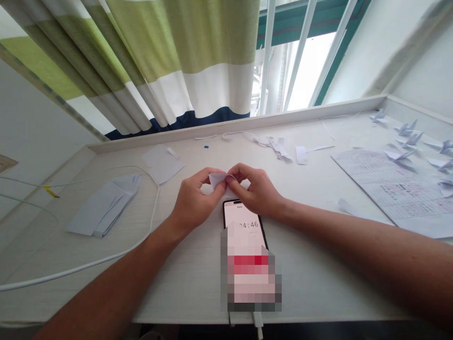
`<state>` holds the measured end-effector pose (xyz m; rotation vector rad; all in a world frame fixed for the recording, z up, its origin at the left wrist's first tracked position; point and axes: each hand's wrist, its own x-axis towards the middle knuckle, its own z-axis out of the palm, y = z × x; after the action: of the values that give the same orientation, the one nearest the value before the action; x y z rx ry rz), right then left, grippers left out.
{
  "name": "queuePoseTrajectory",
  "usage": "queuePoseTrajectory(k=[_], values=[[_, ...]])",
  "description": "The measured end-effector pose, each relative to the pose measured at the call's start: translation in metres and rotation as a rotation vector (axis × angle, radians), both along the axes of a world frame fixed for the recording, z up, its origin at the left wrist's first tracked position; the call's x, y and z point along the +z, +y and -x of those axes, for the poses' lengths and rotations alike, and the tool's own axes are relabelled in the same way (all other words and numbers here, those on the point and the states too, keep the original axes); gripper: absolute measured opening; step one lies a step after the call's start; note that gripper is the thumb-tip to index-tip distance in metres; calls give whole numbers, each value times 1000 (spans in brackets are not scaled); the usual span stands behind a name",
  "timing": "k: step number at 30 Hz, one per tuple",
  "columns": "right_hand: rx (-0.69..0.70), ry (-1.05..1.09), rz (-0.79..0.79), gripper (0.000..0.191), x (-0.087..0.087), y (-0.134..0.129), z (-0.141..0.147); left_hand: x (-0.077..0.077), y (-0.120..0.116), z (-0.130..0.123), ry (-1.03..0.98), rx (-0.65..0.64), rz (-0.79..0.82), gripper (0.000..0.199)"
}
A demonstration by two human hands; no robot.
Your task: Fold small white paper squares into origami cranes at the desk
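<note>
Between my two hands is a small folded piece of white paper, raised a little above the white desk. My left hand pinches its left side between thumb and fingers. From the right, my right hand grips the same paper, with the thumb pressed on its near face. Parts of the paper are hidden behind my fingers. Just below the hands lies a phone with a lit screen showing a timer; its lower part is blurred out.
Several folded paper birds stand at the right by a written sheet. Paper scraps lie toward the back. Left are folded papers, flat sheets and a white cable. A curtain hangs behind the desk's raised edge.
</note>
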<state>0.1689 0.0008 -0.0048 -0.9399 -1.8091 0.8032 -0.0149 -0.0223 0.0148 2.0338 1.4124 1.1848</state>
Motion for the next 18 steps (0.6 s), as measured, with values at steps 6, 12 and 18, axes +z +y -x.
queuePoseTrajectory(k=[6, 12, 18], values=[[-33, -117, 45, 11, 2, -1, 1, -2, 5, -1, -115, 51, 102, 13], [-56, -59, 72, 13, 3, 0, 1, -2, 6, -2, -111, 121, 117, 10], [-62, -111, 40, 12, 0, -1, 1, -2, 7, -1, -106, 105, 143, 15]])
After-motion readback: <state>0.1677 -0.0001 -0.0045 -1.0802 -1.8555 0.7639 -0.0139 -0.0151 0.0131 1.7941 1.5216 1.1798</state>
